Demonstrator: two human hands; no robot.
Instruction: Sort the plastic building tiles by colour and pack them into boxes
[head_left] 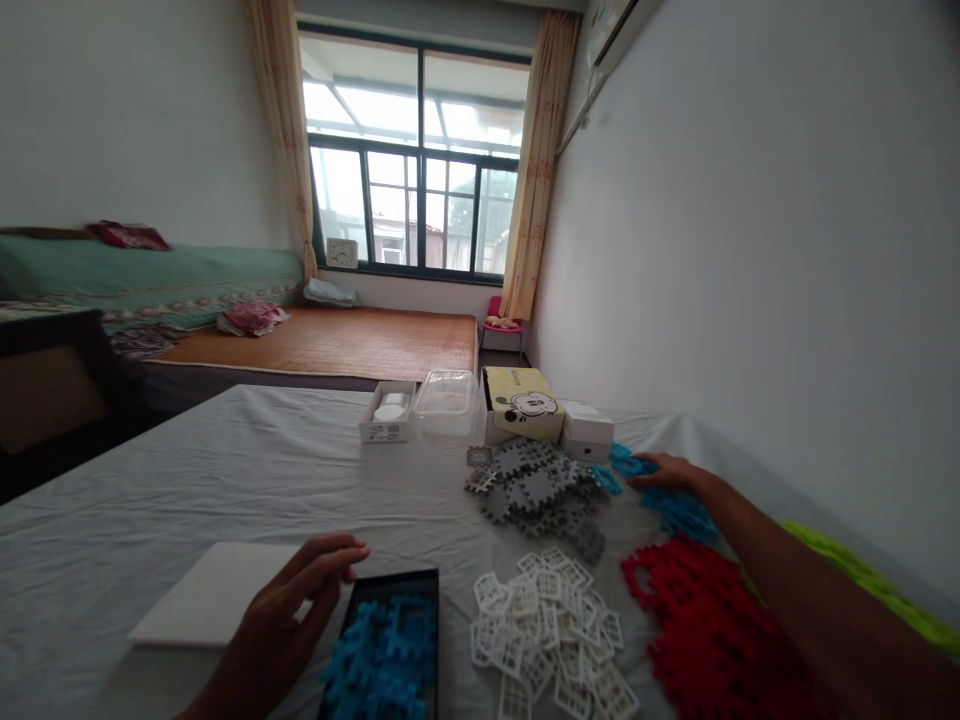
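Observation:
My left hand rests at the left edge of a black tray, fingers loosely curled and apart, holding nothing. The tray holds several blue interlocking pieces. My right hand reaches far right into a pile of loose blue pieces, fingers bent down onto them; whether it grips one is unclear. Between the hands lie piles of grey pieces, white pieces and red pieces.
A white flat lid lies left of the tray on the white-sheeted table. Small boxes, a clear container and a yellow cartoon box stand at the far edge. Green pieces line the right wall.

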